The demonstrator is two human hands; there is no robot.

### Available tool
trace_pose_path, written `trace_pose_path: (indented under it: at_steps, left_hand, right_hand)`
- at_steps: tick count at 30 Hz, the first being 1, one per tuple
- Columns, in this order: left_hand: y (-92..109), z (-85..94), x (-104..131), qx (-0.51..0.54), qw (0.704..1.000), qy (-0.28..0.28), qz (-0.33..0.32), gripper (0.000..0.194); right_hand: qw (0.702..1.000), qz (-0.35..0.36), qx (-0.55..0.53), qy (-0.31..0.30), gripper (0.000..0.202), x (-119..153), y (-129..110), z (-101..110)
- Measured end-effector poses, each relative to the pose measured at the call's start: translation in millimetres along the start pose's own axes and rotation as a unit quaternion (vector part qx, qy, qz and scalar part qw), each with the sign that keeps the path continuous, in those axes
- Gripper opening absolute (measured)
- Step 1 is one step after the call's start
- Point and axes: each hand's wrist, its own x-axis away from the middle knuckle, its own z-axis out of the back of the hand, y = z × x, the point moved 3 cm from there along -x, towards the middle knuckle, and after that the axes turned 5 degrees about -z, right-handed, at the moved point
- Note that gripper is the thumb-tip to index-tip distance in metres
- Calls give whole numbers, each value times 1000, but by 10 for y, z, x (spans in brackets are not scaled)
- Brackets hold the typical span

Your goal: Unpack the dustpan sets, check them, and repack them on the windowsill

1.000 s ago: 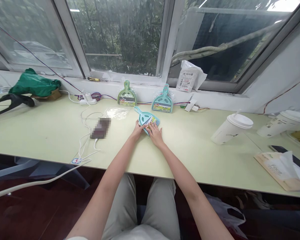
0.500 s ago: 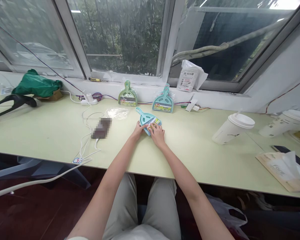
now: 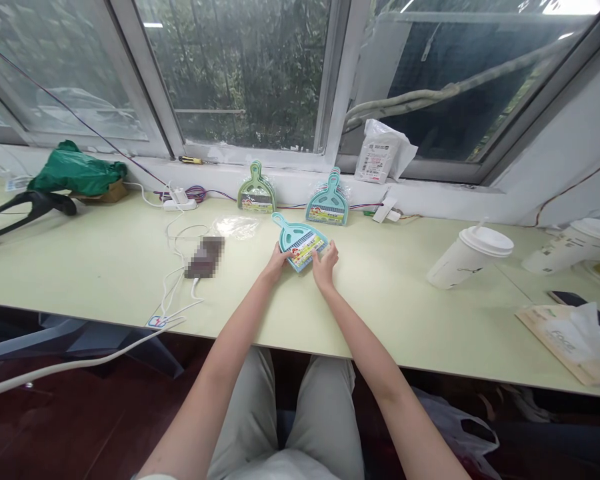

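A light-blue dustpan (image 3: 291,231) with a striped brush set in it lies tilted on the table in front of me, its handle pointing to the far left. Across it runs a printed paper label (image 3: 309,247). My left hand (image 3: 276,262) grips the dustpan's lower left edge, thumb on top. On the opposite side, my right hand (image 3: 325,264) is closed around the lower right edge, with its thumb by the label. Behind stand a stack of wrapped blue dustpans (image 3: 327,201) and a stack of wrapped green dustpans (image 3: 256,192).
Clear plastic wrap (image 3: 237,227) and a blurred phone (image 3: 205,257) with white cables lie to the left. On the right are a white lidded cup (image 3: 467,257), another cup (image 3: 573,247) and a paper packet (image 3: 563,340). A power strip (image 3: 179,203) sits by the wall.
My right hand has moved from the front of the label to the dustpan's right edge, uncovering the label. My left hand keeps its hold.
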Motion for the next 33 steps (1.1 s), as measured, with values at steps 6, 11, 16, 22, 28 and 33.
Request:
trace_pose_path:
  at_steps: [6,11,16,22,28,33]
  left_hand:
    - [12,-26,6,0,999,-35,-5,61]
    - [64,121,-46,-197,980,-24,-10,38]
    - [220,478,-125,-505,848,121,-107,43]
    - [256,754,-292,-710,678,182,-59,66]
    - [262,753,-337,-628,774,28,-73,45]
    - [379,773,-119,-646,754,54,-109,34]
  right_hand:
    - [888,-214,-367,-177,44,-105,181,-146]
    - [853,-260,-420,-170,22,-137,228,-140]
    - [855,-271,-415,-150,21,-210,296,-51]
    - [858,-260,-417,-149,26,-300,329,-41]
    - [868,-230,-410,-159,28,-360,367,-49]
    - [879,-229,-395,-141,30,-404,392,-14]
